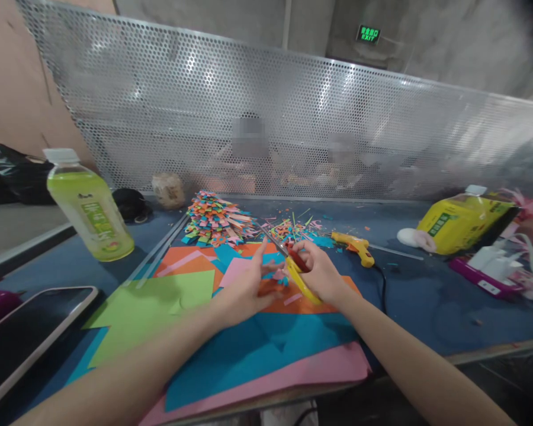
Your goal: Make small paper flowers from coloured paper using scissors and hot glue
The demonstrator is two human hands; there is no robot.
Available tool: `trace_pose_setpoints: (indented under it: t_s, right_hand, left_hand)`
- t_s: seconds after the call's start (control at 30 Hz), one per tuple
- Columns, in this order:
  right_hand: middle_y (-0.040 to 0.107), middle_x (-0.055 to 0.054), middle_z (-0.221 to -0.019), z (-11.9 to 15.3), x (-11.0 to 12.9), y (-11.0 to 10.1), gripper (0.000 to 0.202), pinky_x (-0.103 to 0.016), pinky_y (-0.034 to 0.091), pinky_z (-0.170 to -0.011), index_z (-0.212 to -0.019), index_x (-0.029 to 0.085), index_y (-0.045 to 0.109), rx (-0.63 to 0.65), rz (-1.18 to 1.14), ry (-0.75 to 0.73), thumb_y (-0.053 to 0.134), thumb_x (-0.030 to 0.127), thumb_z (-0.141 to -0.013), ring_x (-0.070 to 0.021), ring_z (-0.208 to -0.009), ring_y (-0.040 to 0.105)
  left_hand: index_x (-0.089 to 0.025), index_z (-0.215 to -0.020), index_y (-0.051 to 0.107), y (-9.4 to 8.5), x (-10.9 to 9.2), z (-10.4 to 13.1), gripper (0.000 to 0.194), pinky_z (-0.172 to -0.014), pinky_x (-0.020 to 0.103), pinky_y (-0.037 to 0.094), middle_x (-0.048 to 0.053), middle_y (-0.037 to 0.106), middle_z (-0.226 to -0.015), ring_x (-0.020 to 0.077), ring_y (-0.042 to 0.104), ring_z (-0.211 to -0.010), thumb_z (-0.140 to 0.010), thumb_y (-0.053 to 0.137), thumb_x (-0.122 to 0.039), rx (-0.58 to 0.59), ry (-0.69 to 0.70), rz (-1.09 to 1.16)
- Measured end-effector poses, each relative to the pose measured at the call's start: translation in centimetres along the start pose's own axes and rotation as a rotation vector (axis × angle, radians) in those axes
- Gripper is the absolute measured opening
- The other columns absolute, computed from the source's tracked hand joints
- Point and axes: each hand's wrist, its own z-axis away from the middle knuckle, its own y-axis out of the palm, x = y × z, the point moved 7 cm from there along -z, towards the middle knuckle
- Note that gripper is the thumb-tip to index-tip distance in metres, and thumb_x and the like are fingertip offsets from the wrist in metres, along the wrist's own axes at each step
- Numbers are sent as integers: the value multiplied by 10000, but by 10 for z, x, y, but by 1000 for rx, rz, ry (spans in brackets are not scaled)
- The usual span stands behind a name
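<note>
My right hand [323, 273] is closed round the handles of a pair of scissors [302, 283] with yellow and red grips. The blades point away and to the left. Beside them my left hand [244, 294] has its fingers spread, with nothing visible in its grasp. Small pink and blue paper bits [282, 277] show between the hands. Under both hands lie orange paper [182, 261], blue paper [231, 349], pink paper [333, 364] and green paper [160, 296]. Just beyond stands a cone-shaped pile of layered coloured paper strips [215, 219].
Paper scraps [293, 229] are scattered beyond the hands. At right are a yellow glue gun [354, 245], a yellow bottle [453, 219] and a purple power strip [484, 284]. A green drink bottle [91, 213] and a phone [31, 331] are at left. A perforated metal panel [169, 106] backs the table.
</note>
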Motion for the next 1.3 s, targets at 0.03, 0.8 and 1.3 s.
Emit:
trace_pose_setpoints:
  t_s: [0.03,0.8,1.3]
  right_hand:
    - [570,66,-624,-1,0,-4,386,-221,438,-510,-770,218,399,-16,-12,-3,705,211,-535,-110,-544,565]
    - [560,71,-526,-10,-11,-27,364,-223,386,-437,-718,228,392,-159,35,55,700,227,-526,-126,-455,541]
    - [517,89,-526,-4,-6,-9,330,-198,356,-437,-727,211,399,13,89,102,668,180,-538,-91,-454,509]
  left_hand:
    - [-188,-1369,-49,-1,1,-1,952,-973,434,288,125,551,-1199,246,433,-1174,-690,615,-267,28,28,-129]
    - [-206,-1344,148,-19,-13,-7,570,-855,337,387,31,654,-880,174,570,-911,-840,407,-267,-23,51,-212]
    - [-188,-1302,211,-15,-10,-1,560,-674,261,433,2,608,-733,130,565,-723,-797,451,-233,16,-87,78]
